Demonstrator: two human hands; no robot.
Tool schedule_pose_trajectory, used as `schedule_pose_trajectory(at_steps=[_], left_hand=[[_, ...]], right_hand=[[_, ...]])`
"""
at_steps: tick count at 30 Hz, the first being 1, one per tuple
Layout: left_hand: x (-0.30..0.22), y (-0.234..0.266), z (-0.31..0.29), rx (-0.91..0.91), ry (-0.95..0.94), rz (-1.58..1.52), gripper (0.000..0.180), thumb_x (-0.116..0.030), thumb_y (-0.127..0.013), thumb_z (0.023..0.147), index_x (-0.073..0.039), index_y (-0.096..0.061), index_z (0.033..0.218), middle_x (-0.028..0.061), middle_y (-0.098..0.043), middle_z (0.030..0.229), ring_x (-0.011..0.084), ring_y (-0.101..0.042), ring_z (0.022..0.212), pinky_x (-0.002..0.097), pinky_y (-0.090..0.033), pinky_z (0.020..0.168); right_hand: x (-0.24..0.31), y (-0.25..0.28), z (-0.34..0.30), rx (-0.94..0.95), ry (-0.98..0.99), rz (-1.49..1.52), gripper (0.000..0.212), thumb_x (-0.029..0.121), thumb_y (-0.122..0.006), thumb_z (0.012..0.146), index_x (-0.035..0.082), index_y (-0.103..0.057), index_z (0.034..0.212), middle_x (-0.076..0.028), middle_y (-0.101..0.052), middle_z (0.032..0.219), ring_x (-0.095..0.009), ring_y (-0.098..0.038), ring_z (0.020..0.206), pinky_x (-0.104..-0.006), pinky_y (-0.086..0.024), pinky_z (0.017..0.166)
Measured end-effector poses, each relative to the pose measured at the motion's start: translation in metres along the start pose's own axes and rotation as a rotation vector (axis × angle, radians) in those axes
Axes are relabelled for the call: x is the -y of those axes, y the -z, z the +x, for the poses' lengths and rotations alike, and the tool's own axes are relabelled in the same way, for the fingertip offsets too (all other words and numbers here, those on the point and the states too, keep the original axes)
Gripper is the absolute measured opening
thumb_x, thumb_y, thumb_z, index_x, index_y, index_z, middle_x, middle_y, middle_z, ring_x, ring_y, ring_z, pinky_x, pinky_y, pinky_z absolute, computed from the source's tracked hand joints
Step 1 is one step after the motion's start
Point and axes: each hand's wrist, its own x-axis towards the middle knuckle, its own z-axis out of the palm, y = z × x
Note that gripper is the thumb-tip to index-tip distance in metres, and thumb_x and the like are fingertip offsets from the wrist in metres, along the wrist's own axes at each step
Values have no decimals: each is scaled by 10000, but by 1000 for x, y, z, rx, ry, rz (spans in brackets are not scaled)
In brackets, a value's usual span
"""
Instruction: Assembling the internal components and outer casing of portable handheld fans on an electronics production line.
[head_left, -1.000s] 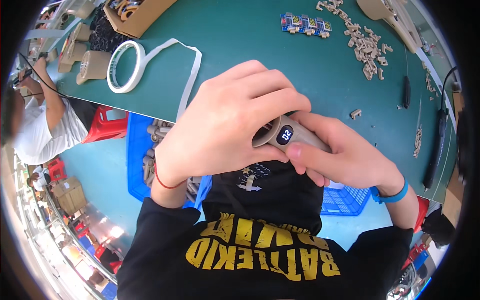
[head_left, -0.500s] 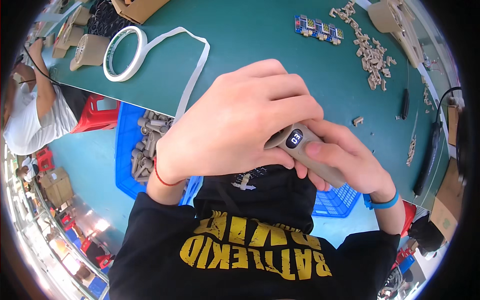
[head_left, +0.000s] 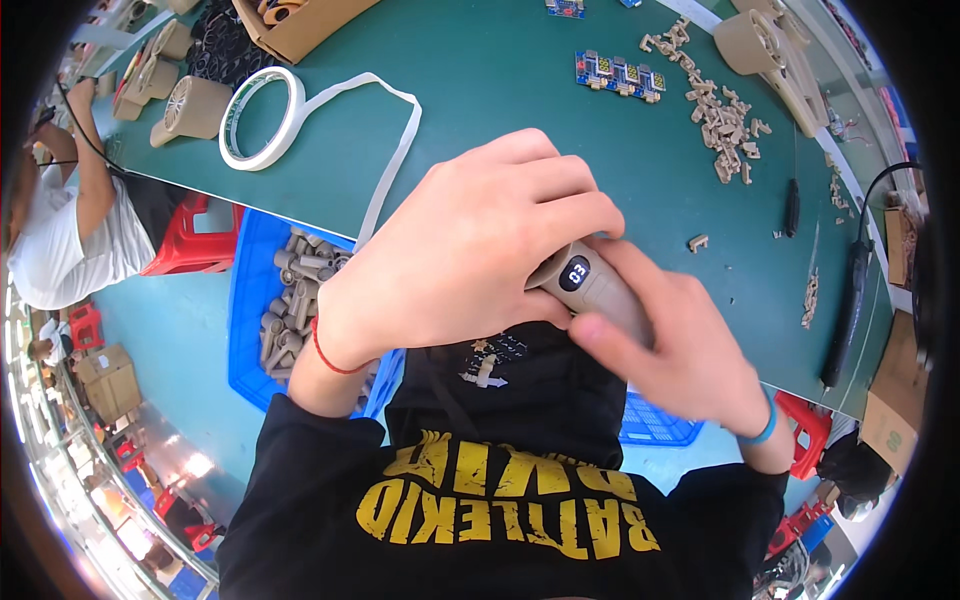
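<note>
A beige handheld fan [head_left: 608,297] with a small lit display on its handle is held between my hands above the near edge of the table. My left hand [head_left: 465,245] curls over its upper end with fingers bent and thumb pressed below, hiding that end. Around the handle below the display wraps my right hand [head_left: 690,335], its thumb along the near side and its fingers partly hidden behind. The lower end of the handle is covered by this hand.
Left on the green table [head_left: 480,90] are a white tape roll [head_left: 238,150], its strip trailing off the edge, and beige fan bodies [head_left: 195,108]. Right are circuit boards [head_left: 620,78], small beige parts [head_left: 725,125] and a black tool [head_left: 850,310]. A blue crate [head_left: 245,320] holds beige housings.
My right thumb has moved off the handle's face beside the display and down to its near side, the hand shifting lower. My left hand still covers the fan's upper end. The view has shifted slightly.
</note>
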Motion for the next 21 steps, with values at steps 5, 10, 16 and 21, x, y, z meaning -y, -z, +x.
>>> schedule_pose_trajectory(at_steps=[5, 10, 16, 21], left_hand=[[1, -1, 3, 25, 16, 70, 523, -76, -810, 482, -113, -649, 978, 13, -608, 926, 249, -562, 861, 348, -504, 708], [7, 6, 0, 47, -34, 195, 465, -88, -800, 495, -119, -620, 922, 22, -550, 859, 243, -537, 805, 346, -494, 677], [4, 0, -5, -19, -135, 190, 347, -96, -740, 545, -96, -575, 850, 37, -499, 822, 237, -501, 773, 343, -473, 636], [0, -8, -3, -31, -118, 104, 338, -139, -766, 571, -82, -559, 832, 43, -498, 821, 241, -505, 816, 356, -479, 662]], right_hand=[[-5, -27, -4, -474, 190, -960, 551, 224, -753, 777, 30, -511, 1232, -154, -632, 934, -326, -632, 698, -370, -503, 583], [5, -9, 5, -332, 152, -655, 478, 232, -742, 789, 37, -529, 1171, -195, -638, 919, -391, -627, 752, -410, -499, 614], [10, -8, -5, -262, 172, -623, 457, 184, -704, 817, 21, -520, 1202, -216, -633, 959, -424, -616, 799, -441, -483, 663], [6, -25, -27, -445, 173, -881, 476, 117, -685, 817, -3, -503, 1240, -231, -609, 1036, -421, -601, 878, -424, -482, 708]])
